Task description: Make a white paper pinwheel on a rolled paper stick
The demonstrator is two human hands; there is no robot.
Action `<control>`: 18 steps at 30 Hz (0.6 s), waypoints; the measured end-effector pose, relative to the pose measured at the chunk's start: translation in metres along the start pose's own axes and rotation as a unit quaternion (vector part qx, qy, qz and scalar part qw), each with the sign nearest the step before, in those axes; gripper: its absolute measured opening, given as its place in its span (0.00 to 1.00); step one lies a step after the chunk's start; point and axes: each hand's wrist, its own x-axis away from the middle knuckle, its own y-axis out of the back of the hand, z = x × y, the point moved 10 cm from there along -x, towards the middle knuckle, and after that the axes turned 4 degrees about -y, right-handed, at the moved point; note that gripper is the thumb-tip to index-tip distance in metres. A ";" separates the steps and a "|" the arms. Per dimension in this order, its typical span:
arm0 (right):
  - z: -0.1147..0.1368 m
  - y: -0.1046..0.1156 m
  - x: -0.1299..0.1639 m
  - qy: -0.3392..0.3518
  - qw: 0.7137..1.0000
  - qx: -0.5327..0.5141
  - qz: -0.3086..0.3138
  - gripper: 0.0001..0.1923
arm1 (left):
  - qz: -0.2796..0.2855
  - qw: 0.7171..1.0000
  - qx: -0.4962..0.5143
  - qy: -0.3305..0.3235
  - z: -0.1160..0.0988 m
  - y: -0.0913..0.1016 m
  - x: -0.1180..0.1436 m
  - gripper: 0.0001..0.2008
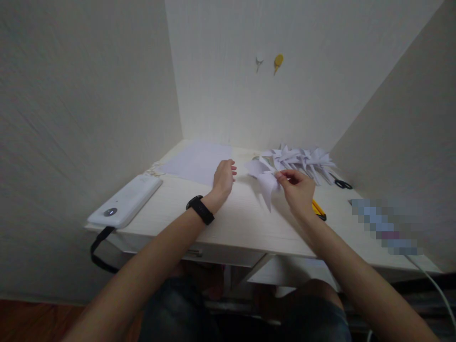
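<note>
My right hand [296, 190] pinches a white paper pinwheel [266, 183] between thumb and fingers, just above the desk. One of its paper points hangs down toward the desktop. My left hand [224, 178], with a black watch [200, 210] on the wrist, is beside the flat white paper sheets [194, 160]. Its fingers are slightly bent and apart, and I see nothing in them. Behind my right hand lies a pile of folded paper pinwheels [304, 159]. A yellow utility knife [318, 209] is partly hidden by my right wrist.
Black-handled scissors [343, 184] lie at the right, near a blurred-out object [383, 225] with a cable. On the left rests a white power bank-like device [126, 202] with a black strap. Walls enclose the white desk [228, 223]. Two hooks, one yellow [278, 61], are on the back wall.
</note>
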 end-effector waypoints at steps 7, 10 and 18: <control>-0.001 -0.004 0.010 0.007 0.998 -0.043 -0.035 0.17 | 0.219 0.969 0.106 0.041 -0.001 -0.052 0.025 0.23; 0.013 -0.013 0.022 0.046 0.999 -0.004 0.004 0.14 | 0.252 0.965 0.076 0.009 -0.004 -0.062 0.032 0.18; 0.029 -0.021 0.032 0.143 0.987 0.066 0.029 0.11 | 0.210 0.974 0.043 -0.066 -0.017 -0.049 0.026 0.12</control>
